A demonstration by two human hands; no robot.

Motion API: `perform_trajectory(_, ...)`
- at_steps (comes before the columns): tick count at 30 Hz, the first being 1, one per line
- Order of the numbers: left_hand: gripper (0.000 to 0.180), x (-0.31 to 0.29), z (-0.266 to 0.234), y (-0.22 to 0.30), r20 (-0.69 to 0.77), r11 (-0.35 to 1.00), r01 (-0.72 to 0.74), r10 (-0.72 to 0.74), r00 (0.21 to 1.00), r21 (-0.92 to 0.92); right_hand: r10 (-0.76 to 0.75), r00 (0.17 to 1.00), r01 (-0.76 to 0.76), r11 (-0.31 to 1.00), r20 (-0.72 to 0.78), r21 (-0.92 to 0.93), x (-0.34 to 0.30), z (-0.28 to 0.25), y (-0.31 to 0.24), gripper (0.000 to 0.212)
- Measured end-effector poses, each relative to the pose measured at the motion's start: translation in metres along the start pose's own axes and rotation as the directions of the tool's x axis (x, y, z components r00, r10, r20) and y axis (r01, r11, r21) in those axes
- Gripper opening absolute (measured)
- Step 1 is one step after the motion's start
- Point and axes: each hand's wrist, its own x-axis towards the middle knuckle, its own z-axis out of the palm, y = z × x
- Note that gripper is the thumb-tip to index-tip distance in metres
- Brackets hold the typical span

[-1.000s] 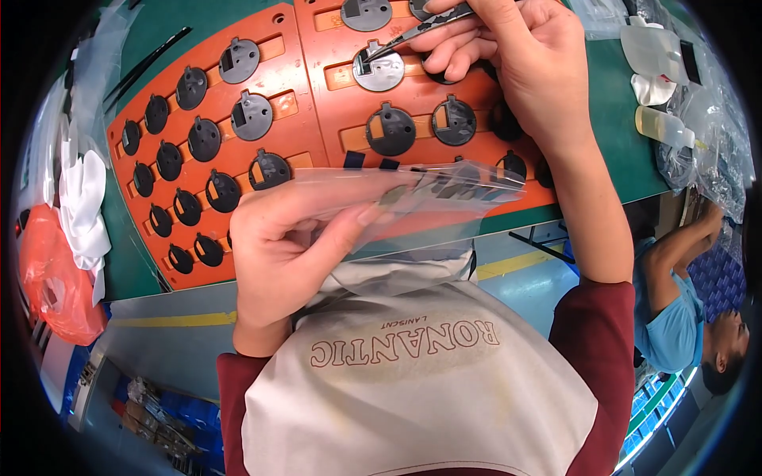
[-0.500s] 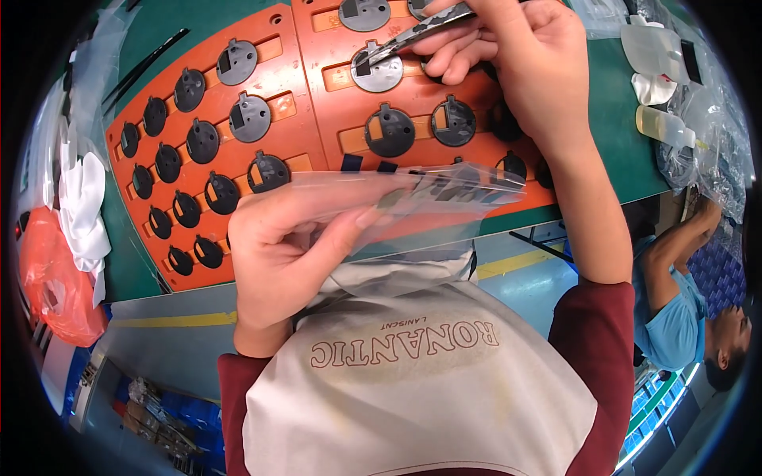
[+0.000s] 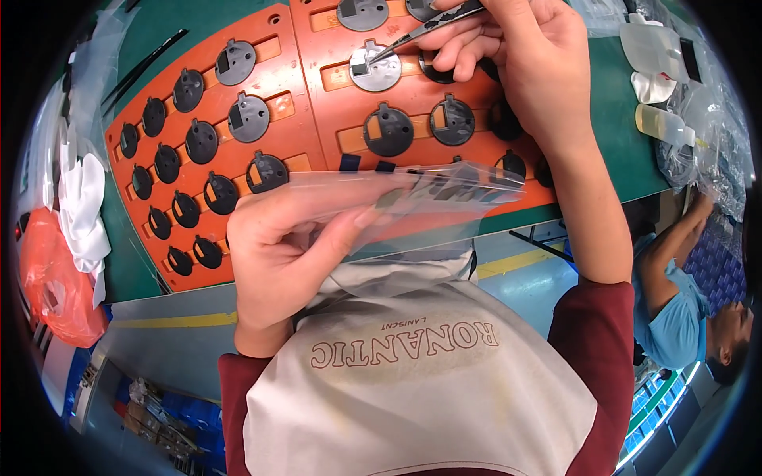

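My right hand (image 3: 540, 63) is closed on a pair of worn metal tweezers (image 3: 429, 25). Their tips rest at a small rectangle (image 3: 361, 63), which shines pale in the window of a round dark disc (image 3: 384, 73). That disc sits in an orange tray (image 3: 333, 115) among rows of similar discs; some have open windows showing orange, others filled ones. Pinched between thumb and fingers of my left hand (image 3: 278, 254) is a clear plastic sheet (image 3: 444, 214) carrying several small dark rectangles (image 3: 456, 192). It hangs over the tray's near edge.
Tray and green table (image 3: 627, 95) reach toward me. At the right stand a bottle of yellowish liquid (image 3: 663, 125), a clear container (image 3: 651, 46) and crumpled plastic bags (image 3: 710, 119). White cloth gloves (image 3: 86, 206) and a red bag (image 3: 51, 278) hang left. Another person (image 3: 675, 293) sits at right.
The tweezer tips have shifted slightly at the same disc. The rectangle in its window, dark before, now looks pale and reflective. My left hand and the sheet have hardly moved.
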Motion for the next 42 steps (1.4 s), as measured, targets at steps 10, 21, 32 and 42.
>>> perform_trajectory(10,0.014,-0.001,0.000,-0.004,0.002,0.999,-0.032,0.032,0.999,0.029,0.013,1.000,-0.013,1.000,0.004,-0.011,0.001,0.000,0.000,0.031)
perform_trajectory(21,0.014,-0.001,0.001,-0.005,-0.016,0.998,-0.037,0.038,0.999,0.052,-0.027,1.000,0.027,0.996,0.007,-0.084,-0.003,0.003,-0.002,0.028)
perform_trajectory(32,0.015,-0.001,0.003,-0.005,-0.044,0.996,-0.038,0.042,0.998,0.082,-0.117,0.993,0.119,0.987,0.023,-0.110,-0.009,0.009,-0.001,0.024)
perform_trajectory(42,0.016,-0.002,-0.002,-0.010,-0.019,0.986,-0.067,0.070,0.997,0.154,-0.039,0.999,0.040,0.998,0.016,-0.048,-0.004,0.006,0.001,0.028)
